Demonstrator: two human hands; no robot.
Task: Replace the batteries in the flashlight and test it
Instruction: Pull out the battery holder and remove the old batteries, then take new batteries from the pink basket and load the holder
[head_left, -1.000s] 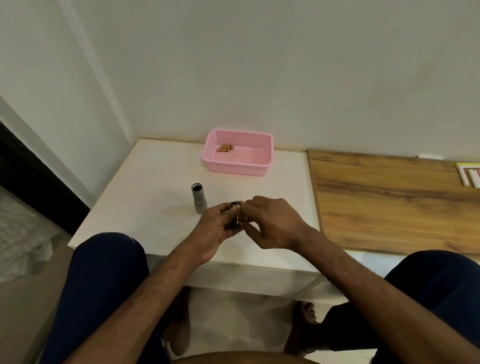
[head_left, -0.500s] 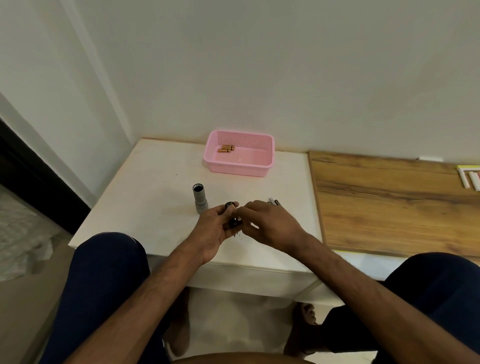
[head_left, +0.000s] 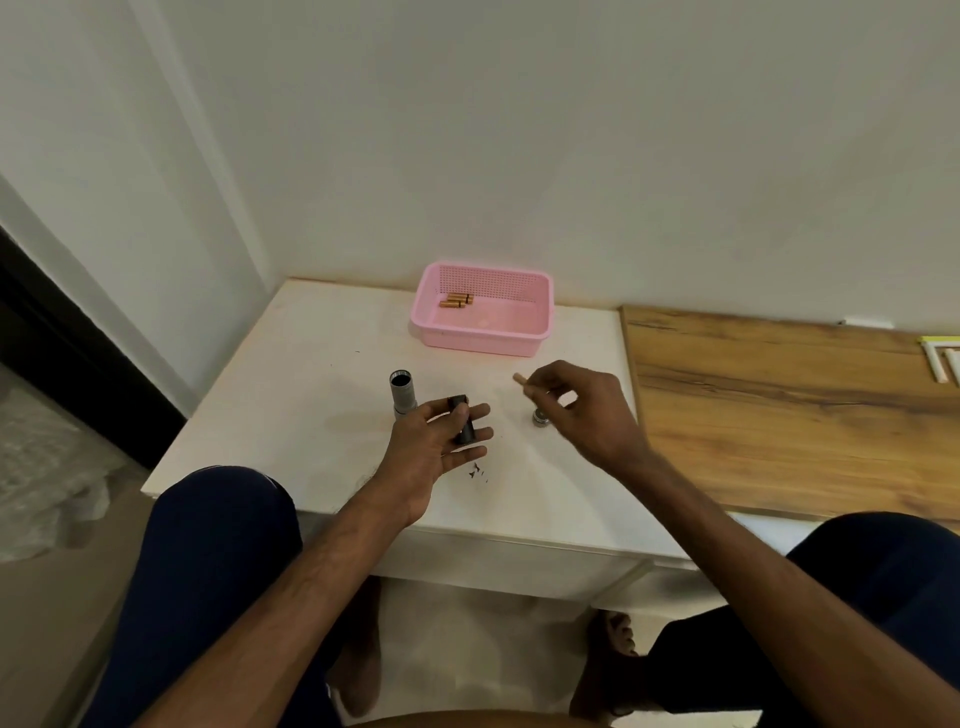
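The left hand (head_left: 441, 447) is holding a black battery holder (head_left: 464, 434) across loosely spread fingers, thumb pressing it, beside the grey flashlight tube (head_left: 402, 397) standing upright mid-table (head_left: 311, 405). The right hand (head_left: 582, 410) is pinching a small tan battery (head_left: 518, 379), a metal cap (head_left: 540, 417) lying beside it. More batteries (head_left: 456, 300) are lying in the pink basket (head_left: 483, 340) at the table's back edge.

One wide-angle camera rides on the person's head, on the near side of the pink basket (head_left: 480, 340), facing forward and down across the white table (head_left: 291, 405). The basket sits mid-frame. The left hand (head_left: 431, 452) and right hand (head_left: 587, 410) lie nearer the lens than the basket, and both knees nearer still. The wall behind the basket fills the upper half.
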